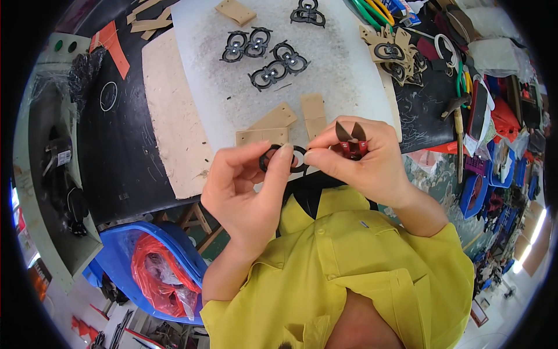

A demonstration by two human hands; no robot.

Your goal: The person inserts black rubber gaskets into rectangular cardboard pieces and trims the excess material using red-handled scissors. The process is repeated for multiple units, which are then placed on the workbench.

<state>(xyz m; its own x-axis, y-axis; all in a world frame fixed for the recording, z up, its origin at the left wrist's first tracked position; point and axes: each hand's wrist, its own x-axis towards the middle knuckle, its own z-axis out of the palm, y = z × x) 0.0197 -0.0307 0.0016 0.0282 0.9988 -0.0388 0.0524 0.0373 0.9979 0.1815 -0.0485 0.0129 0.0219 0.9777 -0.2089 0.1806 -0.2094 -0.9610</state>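
Both hands meet at the near edge of the table, over a black double-ring piece point(300, 168). Thumb and fingers of my left hand point(247, 183) pinch its left ring. At its right end, the thumb and forefinger of my right hand point(360, 160) touch it, and the same palm keeps a pair of red-handled snips point(351, 139) with the blades pointing away from me, slightly apart. Just beyond my fingers lie several tan strips point(273, 118) with small holes. Farther off, similar black ring pieces point(271, 74) rest on the whitish sheet point(203, 87).
At the far right is a pile of tan strips with black rings point(392, 55), near a hammer point(456, 107) and coloured cables point(372, 11). A blue bin point(110, 244) with red plastic bags stands below the table's left side. A grey metal frame point(52, 174) is at far left.
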